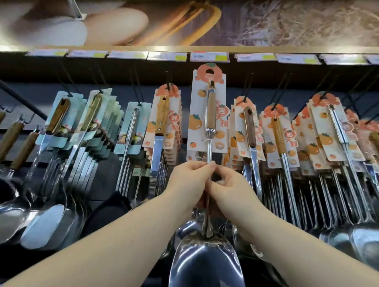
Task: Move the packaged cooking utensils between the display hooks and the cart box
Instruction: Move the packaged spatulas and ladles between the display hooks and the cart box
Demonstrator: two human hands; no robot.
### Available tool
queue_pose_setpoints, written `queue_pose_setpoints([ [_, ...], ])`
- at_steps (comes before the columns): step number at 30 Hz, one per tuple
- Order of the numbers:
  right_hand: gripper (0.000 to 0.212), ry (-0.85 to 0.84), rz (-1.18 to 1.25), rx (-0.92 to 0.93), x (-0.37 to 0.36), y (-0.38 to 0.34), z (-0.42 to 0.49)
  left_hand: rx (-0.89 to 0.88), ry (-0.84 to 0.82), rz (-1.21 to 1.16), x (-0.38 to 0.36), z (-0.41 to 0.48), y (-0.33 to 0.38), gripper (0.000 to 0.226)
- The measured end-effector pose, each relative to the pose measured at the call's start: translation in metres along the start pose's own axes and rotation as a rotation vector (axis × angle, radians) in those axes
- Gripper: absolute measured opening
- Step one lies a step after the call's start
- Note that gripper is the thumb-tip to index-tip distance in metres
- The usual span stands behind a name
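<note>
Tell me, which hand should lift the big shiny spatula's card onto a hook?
Probably the left hand: it pinches the steel spatula with the orange-print card higher up its thin shaft, nearer the card's hole. The right hand grips just below, so it can steady the shaft.

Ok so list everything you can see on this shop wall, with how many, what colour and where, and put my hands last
Held spatula: one, steel with wooden grip on an orange-print card, centre, raised above the rows.
Orange-card utensils: several hanging stacks, count unclear, centre to right.
Blue-card utensils: three hanging stacks, pale blue, left of centre.
Uncarded wooden-handled utensils: three, brown handles, far left.
Hooks: many, black, under the shelf.
Price tags: a row, white with yellow-green patches, one with red, along the shelf edge.
Poster: one, eggs and straw picture, top.
Left hand: pinching the spatula's steel shaft.
Right hand: pinching the same shaft just below.
</note>
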State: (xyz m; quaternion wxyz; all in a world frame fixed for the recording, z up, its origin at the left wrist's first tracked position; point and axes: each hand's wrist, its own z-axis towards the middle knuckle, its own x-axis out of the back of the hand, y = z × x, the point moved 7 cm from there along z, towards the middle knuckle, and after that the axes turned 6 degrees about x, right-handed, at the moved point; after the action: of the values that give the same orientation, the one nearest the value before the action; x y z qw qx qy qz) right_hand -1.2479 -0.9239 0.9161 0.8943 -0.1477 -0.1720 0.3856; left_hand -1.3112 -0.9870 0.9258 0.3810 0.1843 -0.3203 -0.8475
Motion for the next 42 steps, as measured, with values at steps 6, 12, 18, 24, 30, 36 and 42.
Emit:
queue_pose_setpoints([
  [6, 0.023, 0.046, -0.083, 0.005, 0.005, 0.001, 0.012, 0.131, -0.040, 0.185, 0.005, -0.005, -0.027, 0.036],
  [12, 0.026, 0.091, -0.058, -0.036, 0.010, 0.003, 0.036, 0.158, -0.008, 0.384, 0.033, -0.024, -0.047, 0.029],
  [18, 0.027, 0.100, -0.068, -0.014, 0.004, -0.001, 0.053, 0.131, 0.025, 0.331, 0.042, -0.025, -0.047, 0.018],
  [24, 0.032, 0.100, -0.108, -0.010, 0.001, -0.007, 0.065, 0.069, 0.043, 0.394, 0.042, -0.016, -0.034, 0.015],
  [30, 0.036, 0.103, -0.130, -0.018, 0.003, -0.007, 0.071, 0.055, 0.060, 0.377, 0.044, -0.007, -0.035, 0.013],
  [36, 0.029, 0.124, -0.170, -0.025, 0.001, 0.009, 0.075, 0.094, 0.047, 0.392, 0.043, 0.000, -0.050, 0.015],
  [42, 0.030, 0.139, -0.158, -0.079, 0.004, 0.034, 0.082, 0.130, 0.041, 0.397, 0.044, 0.010, -0.063, 0.021],
])
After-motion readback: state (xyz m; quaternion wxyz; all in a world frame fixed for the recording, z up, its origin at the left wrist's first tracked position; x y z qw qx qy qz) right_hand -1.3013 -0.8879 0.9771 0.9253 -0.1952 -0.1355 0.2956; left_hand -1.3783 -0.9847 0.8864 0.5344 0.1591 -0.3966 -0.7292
